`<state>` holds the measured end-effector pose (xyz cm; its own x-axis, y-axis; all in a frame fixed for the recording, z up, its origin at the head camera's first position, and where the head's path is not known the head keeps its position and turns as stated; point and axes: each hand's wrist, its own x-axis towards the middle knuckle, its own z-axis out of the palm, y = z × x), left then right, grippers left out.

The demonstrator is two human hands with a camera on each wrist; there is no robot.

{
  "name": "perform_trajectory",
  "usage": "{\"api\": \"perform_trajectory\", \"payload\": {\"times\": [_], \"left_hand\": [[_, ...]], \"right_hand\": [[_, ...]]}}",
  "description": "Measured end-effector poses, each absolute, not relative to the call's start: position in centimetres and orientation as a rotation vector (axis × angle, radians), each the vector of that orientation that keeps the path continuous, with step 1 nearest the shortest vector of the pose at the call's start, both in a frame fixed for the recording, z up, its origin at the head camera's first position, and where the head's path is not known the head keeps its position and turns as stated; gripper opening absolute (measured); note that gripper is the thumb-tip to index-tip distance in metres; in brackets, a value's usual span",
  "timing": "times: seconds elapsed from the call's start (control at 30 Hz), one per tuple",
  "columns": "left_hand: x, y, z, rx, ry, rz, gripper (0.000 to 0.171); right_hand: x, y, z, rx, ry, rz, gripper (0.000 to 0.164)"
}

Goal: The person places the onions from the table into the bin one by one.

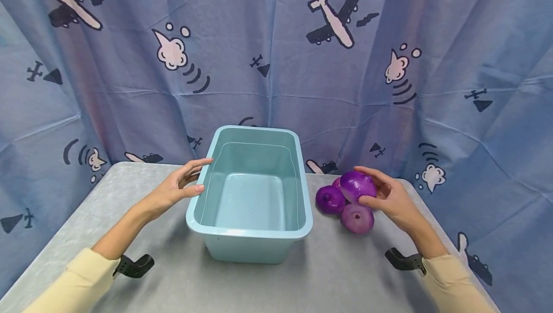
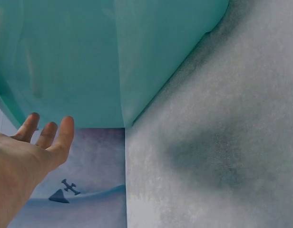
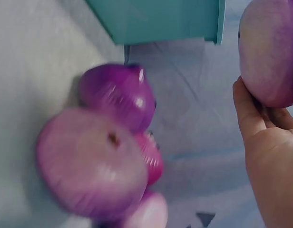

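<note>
Head cam: brt, even light, soft shadows on counter (image 1: pixel 341 279) by bin (image 1: pixel 246 249). L wrist cam: dimmer, w/ blurry dark shadow patch. R wrist cam: onions (image 3: pixel 96 152) on counter blurred, w/ small white glints.

Right hand (image 1: pixel 395 202) grips, left hand (image 1: pixel 170 189) is loose
Forearms (image 1: pixel 127 231) reach forward, well apart; left fingers (image 1: pixel 196 164) extend.

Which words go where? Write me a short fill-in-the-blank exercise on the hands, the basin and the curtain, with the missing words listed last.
1. The right hand grips a shiny purple ____.
2. In the head view, the left hand is at the ____ side of the turquoise basin.
3. The blue curtain is printed with dark-winged ____.
Missing words: onion; left; airplanes.
</note>
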<state>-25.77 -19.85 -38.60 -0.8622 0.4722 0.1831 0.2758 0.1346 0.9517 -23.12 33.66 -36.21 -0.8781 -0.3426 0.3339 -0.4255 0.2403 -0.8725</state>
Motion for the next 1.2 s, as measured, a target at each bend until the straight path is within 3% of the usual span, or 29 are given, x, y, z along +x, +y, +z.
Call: {"api": "perform_trajectory", "payload": {"times": [0.57, 1.2], "left_hand": [[-25.9, -19.8, -38.5, 0.733, 2.250, 1.797, 0.064], [-25.5, -19.9, -38.5, 0.684, 2.283, 1.761, 0.062]], "right_hand": [[-25.5, 26.9, -32.6, 0.880, -2.414, 1.708, 0.063], [-27.1, 21.1, -32.0, 1.199, -2.369, 1.845, 0.068]]}}
